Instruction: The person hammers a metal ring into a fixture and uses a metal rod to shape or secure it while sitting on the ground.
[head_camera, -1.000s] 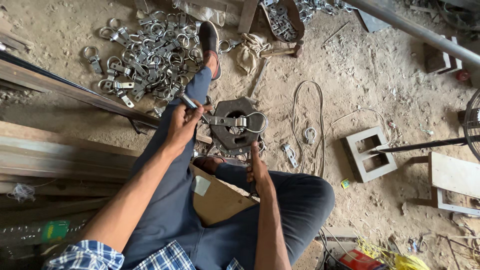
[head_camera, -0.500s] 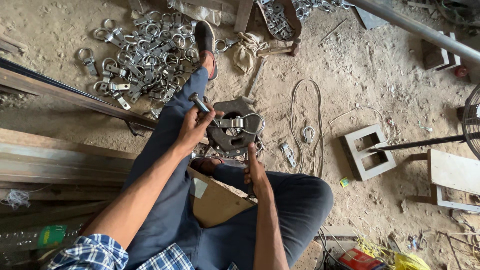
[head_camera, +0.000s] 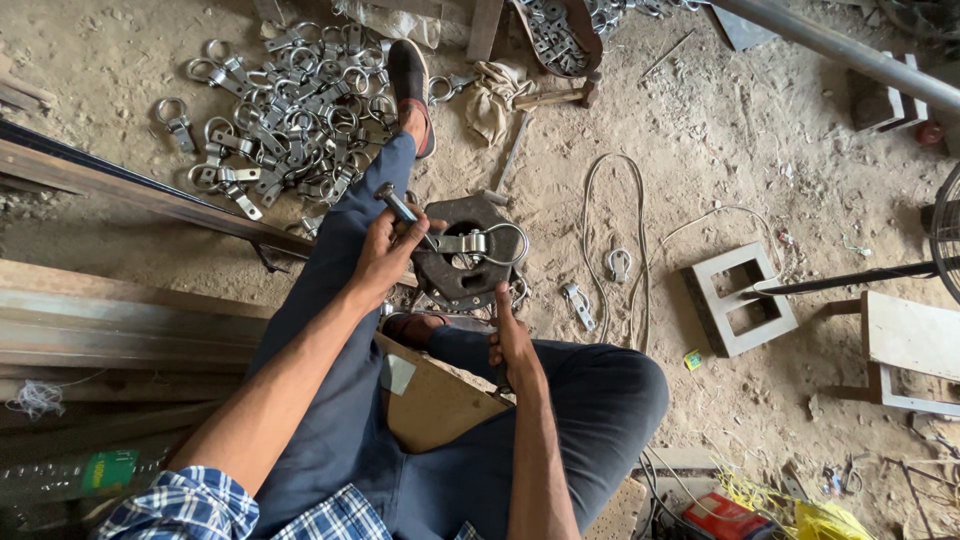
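I sit on the dirt floor with one leg stretched out. My left hand (head_camera: 385, 255) grips a short steel rod (head_camera: 397, 206) that sticks up and to the left. It is held against a silver ring clamp (head_camera: 485, 243). The clamp lies on a dark, heavy iron block (head_camera: 450, 275) between my legs. My right hand (head_camera: 512, 345) rests low by my bent knee, just below the block, thumb pointing up. I cannot see whether it holds anything. A brown cardboard piece (head_camera: 435, 400) lies under my thigh.
A heap of silver ring clamps (head_camera: 290, 120) lies at the upper left beside my shoe (head_camera: 410, 80). Long steel bars (head_camera: 130, 190) run along the left. A cloth (head_camera: 495, 95), a white wire loop (head_camera: 610, 230), two loose clamps (head_camera: 618, 265) and a grey hollow block (head_camera: 740, 295) lie to the right.
My left hand has shifted the rod slightly toward the clamp on the block. My right hand has stayed in place. The view has drifted a little.
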